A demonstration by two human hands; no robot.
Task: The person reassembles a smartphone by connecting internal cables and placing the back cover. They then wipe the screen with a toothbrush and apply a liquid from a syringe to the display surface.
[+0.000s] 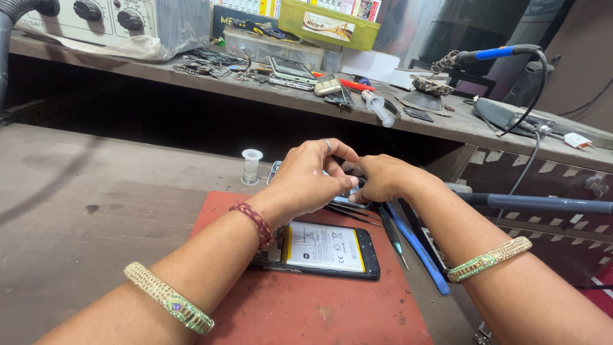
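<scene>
My left hand (308, 180) and my right hand (382, 178) meet fingertip to fingertip over the far edge of a red work mat (306, 313). Together they pinch a small dark part, mostly hidden by the fingers; a phone piece (276, 170) shows just behind my left hand. Nearer to me on the mat lies an opened phone (322, 252) with its back off and its white battery showing. My left wrist crosses over its left end.
Tweezers, a thin screwdriver (393, 237) and a blue pry tool (418, 250) lie right of the opened phone. A small clear bottle (251, 165) stands behind the mat. The raised shelf behind carries phones, a syringe (379, 107), a soldering iron (491, 55) and boxes.
</scene>
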